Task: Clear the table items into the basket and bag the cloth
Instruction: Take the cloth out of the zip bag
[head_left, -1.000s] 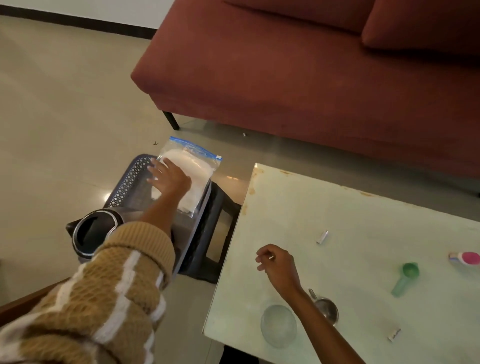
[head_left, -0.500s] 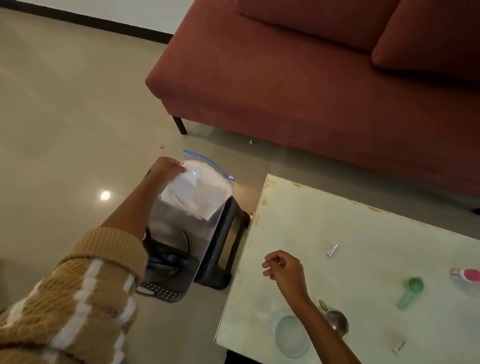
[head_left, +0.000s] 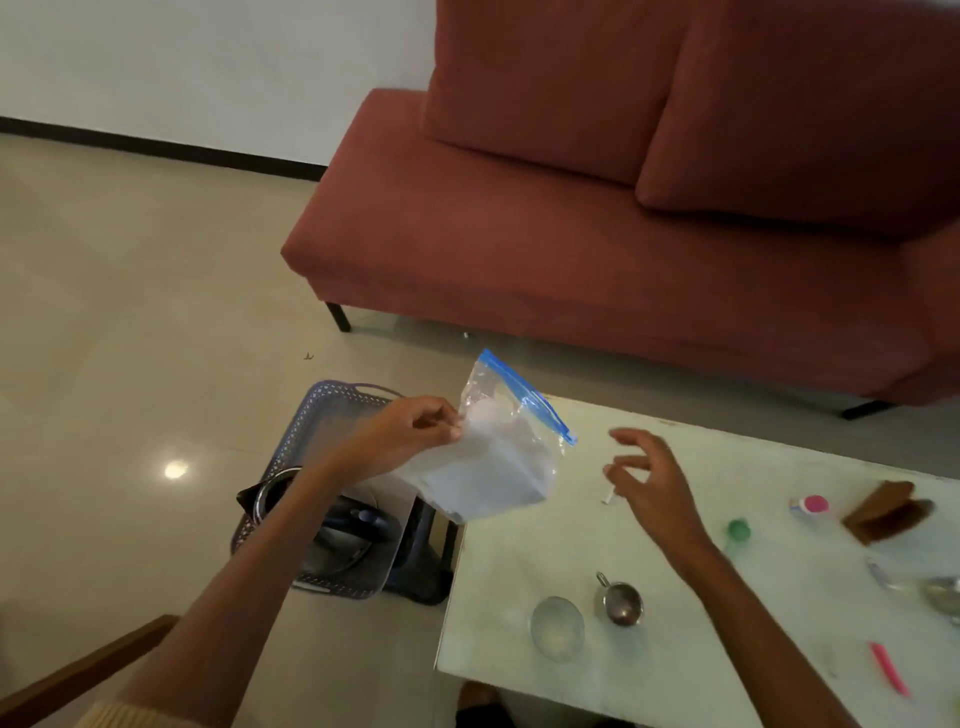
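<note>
The table (head_left: 511, 564) holds a glass bowl (head_left: 557, 627), steel cup (head_left: 622, 604) and green scoop (head_left: 737, 530).

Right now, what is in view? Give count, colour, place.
table: one, pale green, lower right
sofa: one, red, behind the table
basket: one, grey-purple, left of the table
bag: one, clear, blue zip, above the table's left end
cloth: one, white, inside the bag
bowl: one, clear, table's near edge
cup: one, steel, right of the bowl
scoop: one, green, mid table
tube: one, white, left of the scoop
capped item: one, pink, right of the scoop
brown item: one, table's far right
stick: one, pink, table's near right
left hand: pinches the bag
right hand: open, above the table
</note>
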